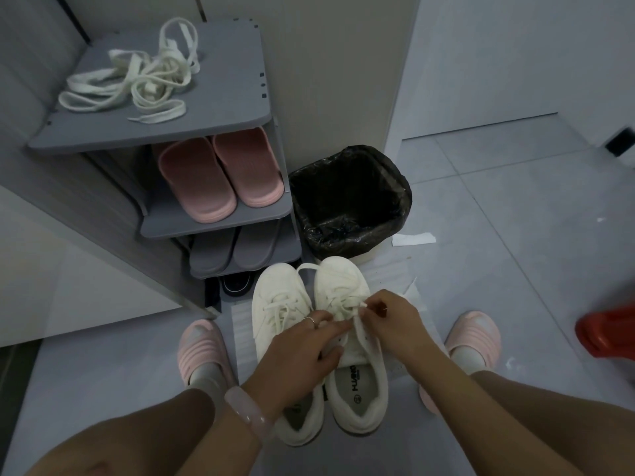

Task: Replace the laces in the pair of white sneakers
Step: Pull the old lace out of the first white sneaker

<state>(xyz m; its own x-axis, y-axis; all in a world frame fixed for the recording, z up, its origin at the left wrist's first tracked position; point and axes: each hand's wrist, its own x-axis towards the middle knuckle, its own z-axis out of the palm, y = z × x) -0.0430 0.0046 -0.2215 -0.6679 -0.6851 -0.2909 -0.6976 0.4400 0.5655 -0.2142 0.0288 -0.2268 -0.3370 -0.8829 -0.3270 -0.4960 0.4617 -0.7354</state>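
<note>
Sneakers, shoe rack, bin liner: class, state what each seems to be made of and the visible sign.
White sneakers: probably soft matte textile or mesh, slightly fuzzy surface, padded collar. Shoe rack: likely matte grey plastic or coated board; thin, smooth, flat shelves. Bin liner: thin black plastic film, glossy crinkles and folds over the rim.

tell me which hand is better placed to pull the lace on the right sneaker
Right hand: its fingers already pinch the lace above the right sneaker, while the left hand presses the tongue.

sneakers (316,338) on floor before rack (220,132) | bin (350,201) right of rack | laces (134,77) atop rack
</note>
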